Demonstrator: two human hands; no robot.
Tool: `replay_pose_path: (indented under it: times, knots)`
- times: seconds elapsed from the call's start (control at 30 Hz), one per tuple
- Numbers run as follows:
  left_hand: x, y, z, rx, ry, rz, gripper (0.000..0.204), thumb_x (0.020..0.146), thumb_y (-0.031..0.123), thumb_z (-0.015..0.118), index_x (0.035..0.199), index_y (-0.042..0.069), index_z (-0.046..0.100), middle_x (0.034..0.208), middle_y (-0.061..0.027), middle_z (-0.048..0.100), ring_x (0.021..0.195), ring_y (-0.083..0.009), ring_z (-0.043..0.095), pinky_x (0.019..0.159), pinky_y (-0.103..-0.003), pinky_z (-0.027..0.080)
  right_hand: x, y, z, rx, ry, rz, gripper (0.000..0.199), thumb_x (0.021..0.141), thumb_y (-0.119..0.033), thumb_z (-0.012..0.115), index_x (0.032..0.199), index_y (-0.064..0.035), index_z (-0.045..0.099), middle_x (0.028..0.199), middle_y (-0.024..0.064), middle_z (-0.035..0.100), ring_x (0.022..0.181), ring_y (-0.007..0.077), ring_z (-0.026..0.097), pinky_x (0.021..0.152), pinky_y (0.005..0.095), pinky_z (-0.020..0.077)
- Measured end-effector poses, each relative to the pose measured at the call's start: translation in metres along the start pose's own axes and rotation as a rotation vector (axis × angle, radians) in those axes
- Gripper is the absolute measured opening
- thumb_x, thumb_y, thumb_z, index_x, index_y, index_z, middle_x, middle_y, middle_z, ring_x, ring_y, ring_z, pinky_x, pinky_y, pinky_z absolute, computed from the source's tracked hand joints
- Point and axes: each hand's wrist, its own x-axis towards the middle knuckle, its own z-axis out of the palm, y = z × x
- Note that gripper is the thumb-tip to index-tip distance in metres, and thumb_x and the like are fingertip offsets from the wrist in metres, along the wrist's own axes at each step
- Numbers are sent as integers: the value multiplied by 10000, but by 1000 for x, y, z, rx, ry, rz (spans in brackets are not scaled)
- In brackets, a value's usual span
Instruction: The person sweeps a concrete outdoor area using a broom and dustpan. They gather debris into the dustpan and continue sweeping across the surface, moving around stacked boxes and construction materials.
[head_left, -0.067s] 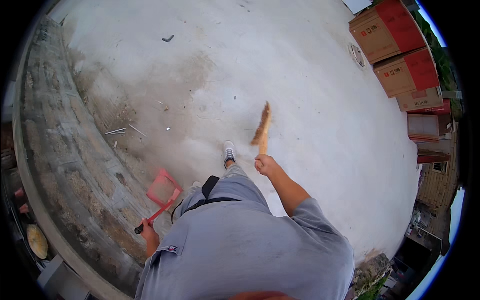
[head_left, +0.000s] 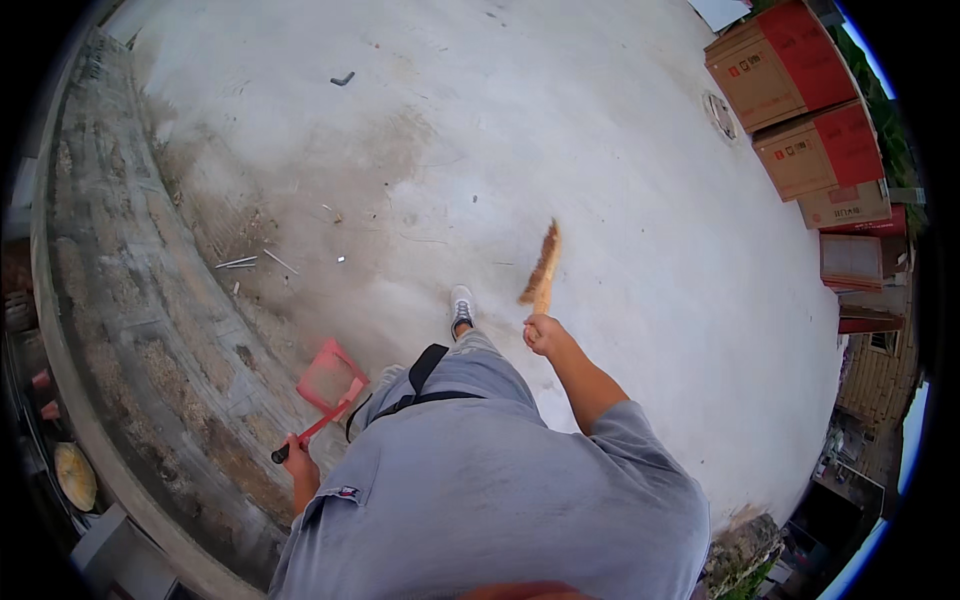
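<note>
My right hand (head_left: 541,333) is closed round the handle of a hand brush (head_left: 544,266) with brown bristles and a pale wooden body. The brush points ahead of me over the pale concrete floor, bristles facing left; I cannot tell whether they touch the ground. At my left side, my left hand (head_left: 298,463) grips the black-ended handle of a red dustpan (head_left: 332,374). Its pan hangs low beside my left leg and shows dusty residue inside.
Small debris lies ahead: thin pale sticks (head_left: 281,262), a white scrap (head_left: 341,259) and a dark bent piece (head_left: 343,79). A rough concrete strip (head_left: 170,330) with a raised edge runs along the left. Cardboard boxes (head_left: 790,165) stand stacked at the far right.
My right hand has moved slightly right and nearer to me with the brush. My left hand and the dustpan have hardly moved.
</note>
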Motion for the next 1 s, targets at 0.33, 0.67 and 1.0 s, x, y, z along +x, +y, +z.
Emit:
replay_pose_path:
  times: [0.33,0.67,1.0]
  knots:
    - [-28,60,61,-50,54,-71,218,895,112,634,1029,-7,510,1025,-117,552,884,-233,593,761,-312,576,92,-150,-85,277,422,138,118,810,5,551,898,-37,486,728,101,544,600,179,561,442,234,482]
    - [-43,95,94,-22,86,-102,217,940,185,580,1052,20,493,1190,-141,561,935,-271,644,817,-307,556,122,-40,214,-166,79,172,83,818,-5,508,825,-48,436,683,83,494,539,193,544,442,294,496]
    - [80,123,127,-41,47,-102,244,917,171,614,1043,-15,521,1103,-156,594,883,-264,648,785,-300,573,29,76,512,-374,-480,339,105,820,10,559,832,-29,462,622,46,490,470,135,494,420,251,462]
